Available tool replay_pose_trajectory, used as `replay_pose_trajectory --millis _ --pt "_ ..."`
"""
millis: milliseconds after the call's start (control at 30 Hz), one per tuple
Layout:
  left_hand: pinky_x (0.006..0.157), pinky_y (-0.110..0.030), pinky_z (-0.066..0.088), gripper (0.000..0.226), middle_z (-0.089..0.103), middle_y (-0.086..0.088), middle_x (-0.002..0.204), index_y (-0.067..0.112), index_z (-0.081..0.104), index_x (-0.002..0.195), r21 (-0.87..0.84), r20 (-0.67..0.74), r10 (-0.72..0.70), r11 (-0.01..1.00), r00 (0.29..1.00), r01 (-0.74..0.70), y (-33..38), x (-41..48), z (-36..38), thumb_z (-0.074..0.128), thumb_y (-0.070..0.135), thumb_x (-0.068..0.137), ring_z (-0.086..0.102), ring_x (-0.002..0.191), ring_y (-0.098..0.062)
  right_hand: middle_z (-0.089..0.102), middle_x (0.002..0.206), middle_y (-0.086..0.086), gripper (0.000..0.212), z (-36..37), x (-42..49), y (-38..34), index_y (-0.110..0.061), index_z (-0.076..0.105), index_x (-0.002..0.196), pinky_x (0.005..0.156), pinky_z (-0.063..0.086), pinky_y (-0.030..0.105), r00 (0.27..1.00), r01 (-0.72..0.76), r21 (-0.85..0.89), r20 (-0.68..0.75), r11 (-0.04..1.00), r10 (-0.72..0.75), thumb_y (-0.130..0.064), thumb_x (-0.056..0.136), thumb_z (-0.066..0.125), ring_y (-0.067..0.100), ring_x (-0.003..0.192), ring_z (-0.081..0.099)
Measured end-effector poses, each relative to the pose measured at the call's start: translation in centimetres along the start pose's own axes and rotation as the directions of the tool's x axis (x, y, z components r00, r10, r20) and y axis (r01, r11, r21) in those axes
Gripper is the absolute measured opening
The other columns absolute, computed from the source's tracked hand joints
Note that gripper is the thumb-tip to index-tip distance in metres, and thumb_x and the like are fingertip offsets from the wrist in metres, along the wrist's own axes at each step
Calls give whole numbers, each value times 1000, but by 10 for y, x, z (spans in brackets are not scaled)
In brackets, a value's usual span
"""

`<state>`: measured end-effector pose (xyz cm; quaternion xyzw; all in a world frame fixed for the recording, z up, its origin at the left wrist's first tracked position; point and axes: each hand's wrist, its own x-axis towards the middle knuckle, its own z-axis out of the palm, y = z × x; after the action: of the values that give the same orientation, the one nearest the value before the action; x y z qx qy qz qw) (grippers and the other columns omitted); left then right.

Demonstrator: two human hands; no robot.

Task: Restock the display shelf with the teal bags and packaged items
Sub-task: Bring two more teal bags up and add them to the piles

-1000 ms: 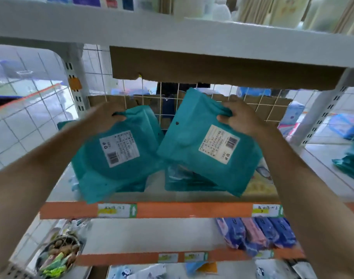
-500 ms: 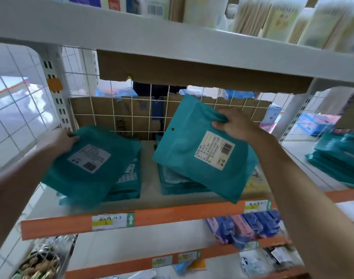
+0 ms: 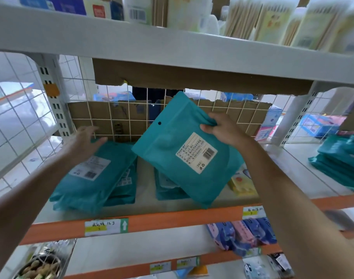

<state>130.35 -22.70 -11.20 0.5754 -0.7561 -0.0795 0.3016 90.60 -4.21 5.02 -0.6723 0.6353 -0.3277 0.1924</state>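
**One teal bag [image 3: 184, 158] held over the shelf [image 3: 172, 220]**

The right hand [image 3: 222, 130] pinches the bag's upper edge, holding it tilted above the middle pile [image 3: 166, 191]. The left hand [image 3: 84, 141], fingers loosely straight, touches the left pile [image 3: 95, 178].

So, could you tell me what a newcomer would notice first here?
The teal bag hangs tilted at the centre, gripped at its upper edge by the right hand. Beside it, the left hand rests on a stack of teal bags on the orange-edged shelf.
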Motion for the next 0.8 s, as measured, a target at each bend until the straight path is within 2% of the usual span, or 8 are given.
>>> replay_pose_trajectory --millis 67,133,233,367,433,533,667,800 --pt "101 -49 40 61 44 -7 139 23 43 135 -54 -59 237 969 970 -240 122 -46 -45 58 53 84 43 126 -27 66 87 -1 2 2 2 5 -14 61 92 70 51 22 999 -42 135 -11 990 44 -14 91 59 11 78 64" --pt "103 -48 35 74 42 -7 139 25 41 135 -40 -98 501 861 860 -507 179 -69 -61 53 67 75 41 128 -27 69 92 5 10 4 4 10 -9 63 99 74 55 29 991 -120 284 -30 951 134 -14 90 60 18 82 67" --pt "105 -44 28 73 41 -4 141 30 39 134 100 56 681 724 730 -682 193 -75 -48 65 55 71 34 130 -21 68 83 3 10 8 2 15 -10 64 99 57 54 23 966 -240 477 32 846 256 -10 91 57 11 66 68" --pt "107 -38 27 52 57 0 128 33 50 121 78 -14 776 629 630 -773 210 -76 -33 68 26 73 40 126 -16 69 84 8 10 13 0 23 -6 64 97 56 54 28 923 -371 556 134 744 360 -12 91 58 19 69 66" --pt "102 -34 34 38 64 1 119 32 53 115 53 -63 801 598 595 -800 211 -77 -29 55 24 78 48 117 -14 68 83 9 7 15 0 26 -7 64 93 54 55 28 908 -403 580 159 708 386 -12 91 58 19 67 65" --pt "95 -30 41 20 67 -1 112 27 55 110 85 -154 834 546 530 -834 212 -80 -22 47 26 91 52 108 -13 69 84 9 24 21 1 31 -6 61 112 57 55 29 911 -395 570 141 720 388 -12 89 61 20 68 66" --pt "87 -29 49 25 70 -2 104 24 56 106 72 -246 783 603 572 -795 219 -82 -20 33 31 100 57 101 -13 60 120 11 51 30 0 35 -13 48 133 88 52 41 925 -380 382 137 843 355 -26 86 65 25 101 61" --pt "81 -34 50 22 71 -3 96 17 66 100 131 -318 712 687 626 -715 228 -73 -28 49 14 86 55 95 -12 48 138 8 52 26 -13 27 -22 46 135 104 38 43 988 -148 331 92 932 125 -42 88 55 26 123 48"
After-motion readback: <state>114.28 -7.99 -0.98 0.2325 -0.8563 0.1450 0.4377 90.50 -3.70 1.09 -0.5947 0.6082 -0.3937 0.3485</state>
